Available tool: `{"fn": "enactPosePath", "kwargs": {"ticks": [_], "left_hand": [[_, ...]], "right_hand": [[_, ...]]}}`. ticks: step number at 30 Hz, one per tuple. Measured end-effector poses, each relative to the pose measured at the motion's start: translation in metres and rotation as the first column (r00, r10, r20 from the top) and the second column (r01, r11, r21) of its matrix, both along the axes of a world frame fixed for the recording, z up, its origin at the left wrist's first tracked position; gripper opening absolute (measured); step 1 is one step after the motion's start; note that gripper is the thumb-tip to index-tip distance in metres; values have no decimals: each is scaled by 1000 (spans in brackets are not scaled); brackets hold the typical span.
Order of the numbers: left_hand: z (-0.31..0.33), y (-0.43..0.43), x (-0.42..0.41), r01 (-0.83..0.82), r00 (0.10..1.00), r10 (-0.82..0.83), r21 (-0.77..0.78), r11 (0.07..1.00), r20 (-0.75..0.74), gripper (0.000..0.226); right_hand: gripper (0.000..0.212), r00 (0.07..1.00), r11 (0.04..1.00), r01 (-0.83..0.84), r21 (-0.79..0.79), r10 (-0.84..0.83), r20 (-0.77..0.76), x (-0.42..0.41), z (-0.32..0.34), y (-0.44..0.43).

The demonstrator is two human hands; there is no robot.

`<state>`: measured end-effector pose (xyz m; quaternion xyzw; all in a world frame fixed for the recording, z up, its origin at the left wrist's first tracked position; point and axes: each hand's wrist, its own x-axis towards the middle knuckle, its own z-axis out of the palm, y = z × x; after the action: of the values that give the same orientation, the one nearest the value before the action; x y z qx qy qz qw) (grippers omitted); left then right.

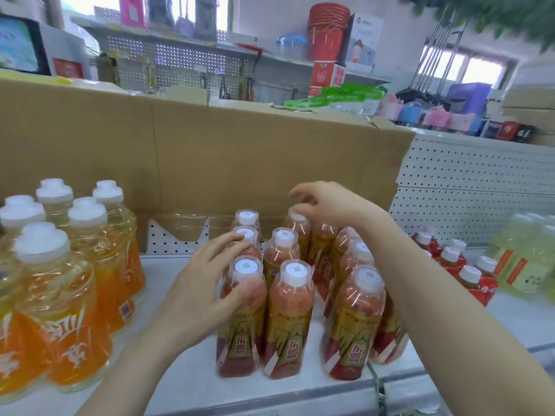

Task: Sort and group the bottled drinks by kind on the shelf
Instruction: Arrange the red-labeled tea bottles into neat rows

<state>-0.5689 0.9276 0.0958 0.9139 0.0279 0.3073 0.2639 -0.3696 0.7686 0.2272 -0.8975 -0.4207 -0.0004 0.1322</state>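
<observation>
Head view:
- Shelf (300, 394) is a white deck with a perforated back panel (465, 190) at 3 o'clock. A big cardboard box (240, 157) stands across the back, 12 o'clock.
- Gold-red bottles (289, 319) sit dead centre, upright in a tight block of three columns, white caps under clear overcaps.
- Orange bottles (69, 295) are at 9 o'clock, grouped upright with white caps and set apart from the centre block.
- Red-label bottles (468, 277) are at 3 o'clock, a small cluster just beyond the right forearm.
- Pale yellow bottles (528, 265) are further out at 3 o'clock, at the frame edge and blurred.
- Left hand (210, 283) comes in from 7 o'clock, fingers spread and mostly straight. The thumb lies across the neck of the front-left bottle (237, 340), and the fingertips reach the cap of the bottle behind it. Touching, not wrapped round either one.
- Right hand (324, 202) comes in from 4 o'clock over the block, fingers loosely curled above the rear bottle (300, 232) in the middle column. The thumb tip is at its cap. Can't tell whether it actually pinches the cap or only touches it.
</observation>
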Motion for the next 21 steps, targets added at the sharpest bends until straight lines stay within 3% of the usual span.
{"fn": "enactPosePath", "kwargs": {"ticks": [2,6,15,18,21], "left_hand": [[1,0,0,8,1000,-8,-3,1000,-3,68],[1,0,0,7,1000,-7,-5,1000,-11,68],[1,-5,1,-10,1000,10,-13,1000,2,64],[0,-7,-1,-10,1000,10,-17,1000,-1,64],[-1,-8,-3,7,1000,-6,-47,999,10,66]], "right_hand": [[46,994,996,73,-53,-68,88,17,0,9],[59,997,965,79,-250,-75,25,26,-18,26],[51,994,986,-103,-133,98,-39,15,-27,40],[55,992,976,-108,-188,93,-86,10,-20,35],[55,991,992,-86,-88,76,-112,-3,-4,9]]}}
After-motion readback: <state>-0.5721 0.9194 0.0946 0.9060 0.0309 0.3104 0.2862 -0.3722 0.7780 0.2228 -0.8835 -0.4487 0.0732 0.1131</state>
